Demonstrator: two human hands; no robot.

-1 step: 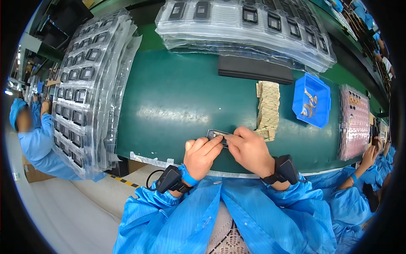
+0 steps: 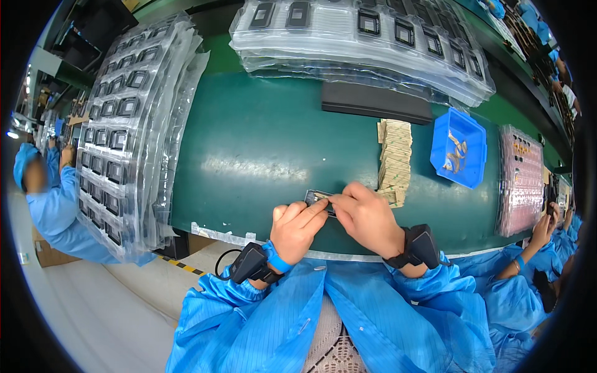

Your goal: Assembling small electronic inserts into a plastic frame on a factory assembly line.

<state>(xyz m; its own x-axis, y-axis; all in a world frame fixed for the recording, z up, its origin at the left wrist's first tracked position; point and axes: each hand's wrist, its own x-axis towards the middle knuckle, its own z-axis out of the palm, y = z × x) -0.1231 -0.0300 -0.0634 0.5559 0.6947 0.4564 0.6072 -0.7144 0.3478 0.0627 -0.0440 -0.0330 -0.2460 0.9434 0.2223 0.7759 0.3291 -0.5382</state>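
On the green table close in front of me lies a small black rectangular frame [image 2: 313,198], partly covered by my fingers. A thin tan strip [image 2: 320,195] shows on it. My left hand [image 2: 295,229] is closed at the frame's near left side, with its fingertips pressed on it. From the right, my right hand [image 2: 368,217] meets it there, thumb and index finger pinched together over the frame. What the pinch holds is hidden. Beyond my right hand lies an overlapping row of tan adhesive pieces [image 2: 395,155].
A blue bin [image 2: 477,158] with tan scraps stands right of the row. A long black block [image 2: 376,103] lies behind it. Stacked clear trays of black frames stand at the back [image 2: 336,31] and left [image 2: 134,93]. Pink trays [image 2: 519,193] are at right. Co-workers sit on both sides.
My right hand has shifted very slightly away from me at the frame. My left hand and the things on the table look the same.
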